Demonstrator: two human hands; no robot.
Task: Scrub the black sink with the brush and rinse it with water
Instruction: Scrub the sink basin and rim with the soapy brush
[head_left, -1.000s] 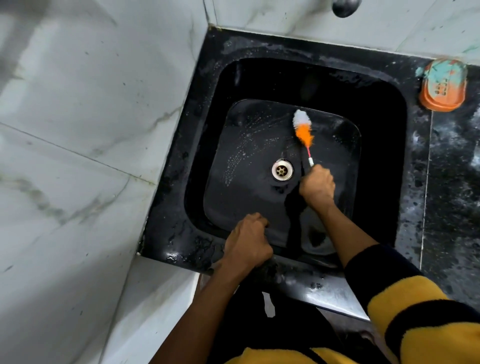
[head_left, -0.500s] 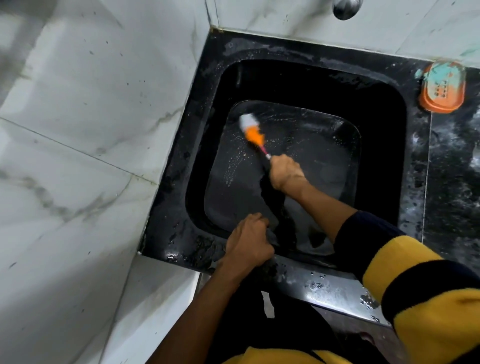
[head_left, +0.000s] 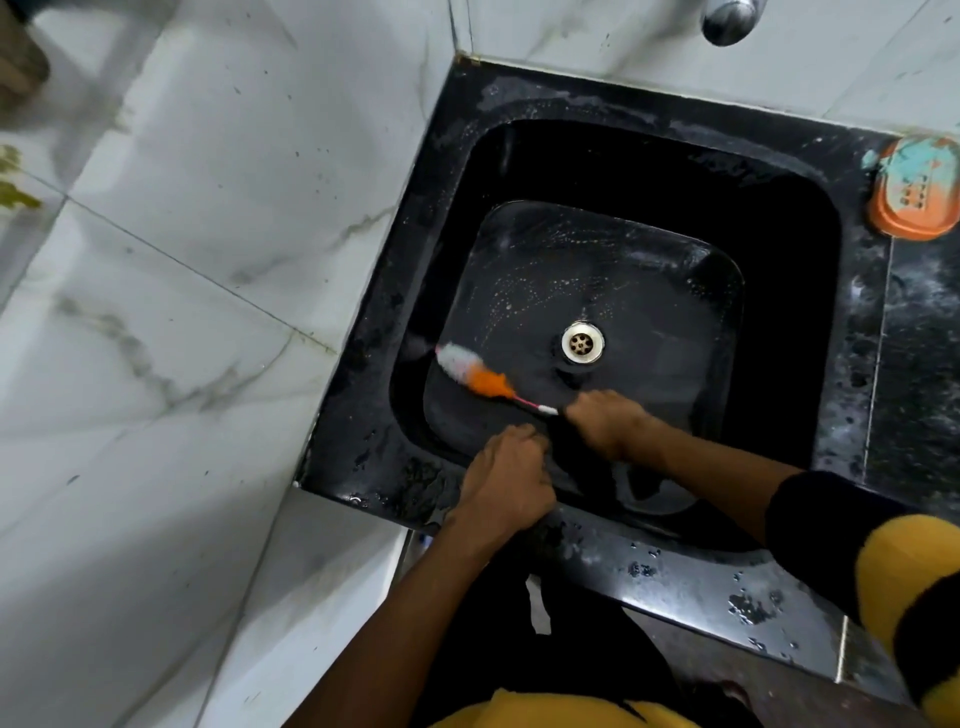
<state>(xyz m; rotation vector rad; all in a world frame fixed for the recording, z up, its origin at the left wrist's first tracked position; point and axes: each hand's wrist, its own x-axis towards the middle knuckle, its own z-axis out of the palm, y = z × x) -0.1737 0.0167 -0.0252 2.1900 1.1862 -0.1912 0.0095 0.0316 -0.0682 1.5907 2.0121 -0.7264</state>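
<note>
The black sink (head_left: 779, 218) is square, wet and flecked with suds, with a metal drain (head_left: 582, 343) in its floor. A thin brush (head_left: 475, 373) with white and orange bristles lies low against the sink's floor at the near left, bristles pointing at the left wall. My right hand (head_left: 608, 422) grips its handle inside the basin, just in front of the drain. My left hand (head_left: 506, 480) is curled over the sink's near rim, fingers hooked on the edge. A metal tap (head_left: 727, 21) shows at the top edge; no water runs.
An orange soap dish (head_left: 914, 192) sits on the wet black counter (head_left: 924, 364) at the right. White marble-look wall tiles (head_left: 208, 260) close off the left and back. Water drops lie on the counter's front edge (head_left: 727, 587).
My right hand has swept the brush from the sink's far side across to the near left corner of the floor, uncovering the drain. My left hand stays on the near rim.
</note>
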